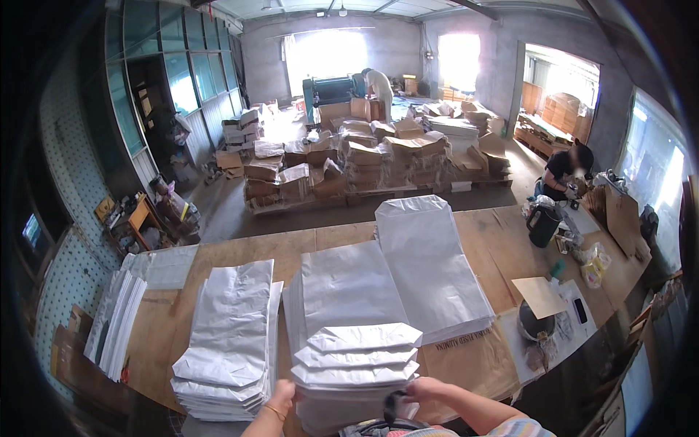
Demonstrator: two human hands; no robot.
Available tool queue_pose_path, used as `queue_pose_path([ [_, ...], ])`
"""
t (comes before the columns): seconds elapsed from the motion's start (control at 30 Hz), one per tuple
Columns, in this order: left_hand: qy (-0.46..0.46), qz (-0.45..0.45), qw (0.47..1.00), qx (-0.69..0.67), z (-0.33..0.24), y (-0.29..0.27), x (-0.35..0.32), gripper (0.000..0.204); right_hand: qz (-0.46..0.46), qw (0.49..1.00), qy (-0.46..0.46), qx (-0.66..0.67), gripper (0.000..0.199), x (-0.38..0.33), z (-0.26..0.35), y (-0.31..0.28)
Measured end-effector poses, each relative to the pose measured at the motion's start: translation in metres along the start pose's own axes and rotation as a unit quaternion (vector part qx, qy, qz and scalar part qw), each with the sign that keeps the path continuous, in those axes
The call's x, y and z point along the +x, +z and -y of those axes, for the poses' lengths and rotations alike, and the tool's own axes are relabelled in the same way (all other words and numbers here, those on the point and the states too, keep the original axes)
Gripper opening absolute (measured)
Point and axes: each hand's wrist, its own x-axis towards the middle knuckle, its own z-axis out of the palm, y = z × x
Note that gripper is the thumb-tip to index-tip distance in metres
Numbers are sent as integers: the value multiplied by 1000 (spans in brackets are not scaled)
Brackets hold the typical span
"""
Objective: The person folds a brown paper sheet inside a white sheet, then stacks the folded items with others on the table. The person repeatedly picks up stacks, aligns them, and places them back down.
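Note:
White paper bags with folded ends lie in stacks on a wooden table. The middle stack (pixel 357 357), right in front of me, has several folded ends fanned in steps. My left hand (pixel 282 397), fingers curled, is at its left edge; what lies in the fingers is hidden. On the right side of the same stack, my right hand (pixel 424 390) is closed beside a small dark object (pixel 394 406), blurred and partly hidden. Another stack of bags (pixel 226 342) lies to the left of my left hand. Farther back on the right is a taller stack (pixel 426 269).
At the table's (pixel 502 255) right end are a dark jug (pixel 542 224), a round pot (pixel 535 324) under a board, a phone (pixel 580 310) and a plastic bag (pixel 595 266). One person (pixel 561 175) works there. Pallets of brown bundles (pixel 393 156) stand beyond; another person (pixel 378 86) bends by a machine.

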Motion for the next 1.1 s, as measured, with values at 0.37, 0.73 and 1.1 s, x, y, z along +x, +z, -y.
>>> queue_pose_path([
  [0.37, -21, 62, 963, -262, -44, 27, 37, 18, -45, 994, -92, -24, 44, 151, -7, 115],
  [0.73, -87, 148, 975, -139, 41, 1, -46, 18, 160, 987, -21, 12, 49, 133, -13, 16],
  [1.1, -133, -58, 989, -22, 103, 4, 28, 23, -29, 1000, -8, 8, 45, 103, -134, 107],
])
